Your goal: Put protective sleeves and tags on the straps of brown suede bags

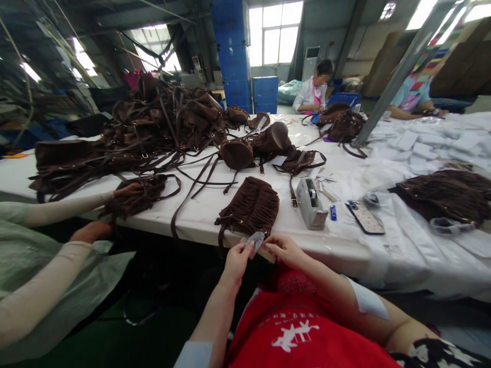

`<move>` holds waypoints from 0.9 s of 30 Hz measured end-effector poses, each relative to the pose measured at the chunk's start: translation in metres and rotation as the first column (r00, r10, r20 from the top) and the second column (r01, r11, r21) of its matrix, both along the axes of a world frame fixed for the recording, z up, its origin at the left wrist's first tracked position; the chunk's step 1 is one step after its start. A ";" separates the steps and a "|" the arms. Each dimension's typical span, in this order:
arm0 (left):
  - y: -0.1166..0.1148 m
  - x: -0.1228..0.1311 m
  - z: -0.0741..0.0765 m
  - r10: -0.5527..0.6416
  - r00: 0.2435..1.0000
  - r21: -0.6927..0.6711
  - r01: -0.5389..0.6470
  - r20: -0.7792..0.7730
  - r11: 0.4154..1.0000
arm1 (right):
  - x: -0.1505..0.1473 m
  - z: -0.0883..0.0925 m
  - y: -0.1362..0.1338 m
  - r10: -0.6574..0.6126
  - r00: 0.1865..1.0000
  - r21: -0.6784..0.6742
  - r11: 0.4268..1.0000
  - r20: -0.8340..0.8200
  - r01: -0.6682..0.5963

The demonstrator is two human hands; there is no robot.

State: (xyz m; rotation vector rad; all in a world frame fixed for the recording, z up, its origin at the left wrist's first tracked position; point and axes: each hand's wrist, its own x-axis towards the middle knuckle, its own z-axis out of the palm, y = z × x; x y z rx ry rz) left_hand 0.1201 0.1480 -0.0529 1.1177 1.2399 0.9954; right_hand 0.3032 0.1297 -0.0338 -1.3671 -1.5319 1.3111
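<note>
My left hand (237,260) and my right hand (284,249) meet at the table's near edge. Both pinch a small clear plastic piece (255,240) between thumb and fingers. Just beyond it a brown fringed bag (252,207) lies flat on the white table (199,207), its strap hanging over the edge. A grey tape dispenser (310,203) stands to the right of the bag.
A big heap of brown bags and straps (153,128) covers the far left of the table. A co-worker's arms (49,240) on the left handle another brown bag (136,197). A phone (365,216), a fringed bag (445,197) and white packets (429,143) lie to the right. Two people sit beyond.
</note>
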 end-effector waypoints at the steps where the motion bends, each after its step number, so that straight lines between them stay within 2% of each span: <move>1: 0.000 -0.001 0.001 -0.028 0.999 0.033 0.029 -0.046 0.999 | 0.002 0.005 0.001 -0.054 0.995 0.110 0.993 0.086 0.045; 2: 0.000 -0.002 0.003 -0.058 0.994 0.068 0.065 -0.096 0.996 | 0.004 0.011 0.003 -0.102 0.981 0.239 0.969 0.163 0.062; 4: -0.001 -0.004 0.009 -0.117 0.974 0.133 0.144 -0.194 0.981 | 0.006 0.025 0.008 -0.098 0.954 0.461 0.886 0.283 -0.046; 6: -0.003 -0.006 0.017 -0.160 0.947 0.183 0.216 -0.279 0.959 | 0.006 0.036 0.015 0.022 0.924 0.539 0.807 0.382 -0.242; 7: -0.004 -0.007 0.020 -0.175 0.935 0.198 0.243 -0.308 0.950 | 0.004 0.039 0.020 0.070 0.906 0.532 0.790 0.417 -0.306; 11: -0.004 -0.007 0.031 -0.201 0.871 0.270 0.346 -0.447 0.899 | -0.007 0.035 0.044 0.108 0.873 0.445 0.827 0.475 -0.344; 14: -0.002 -0.006 0.030 -0.158 0.851 0.319 0.351 -0.501 0.880 | -0.014 0.024 0.060 0.220 0.873 0.367 0.842 0.435 -0.395; 16: -0.001 -0.005 0.026 -0.116 0.874 0.328 0.296 -0.472 0.897 | -0.016 0.019 0.066 0.254 0.894 0.326 0.865 0.370 -0.381; 20: -0.001 -0.004 0.012 -0.065 0.922 0.287 0.186 -0.382 0.940 | -0.019 0.015 0.068 0.242 0.922 0.307 0.891 0.301 -0.334; 27: 0.003 0.000 -0.004 -0.022 0.991 0.135 0.039 -0.128 0.990 | -0.021 0.014 0.070 0.240 0.894 0.281 0.891 0.378 -0.358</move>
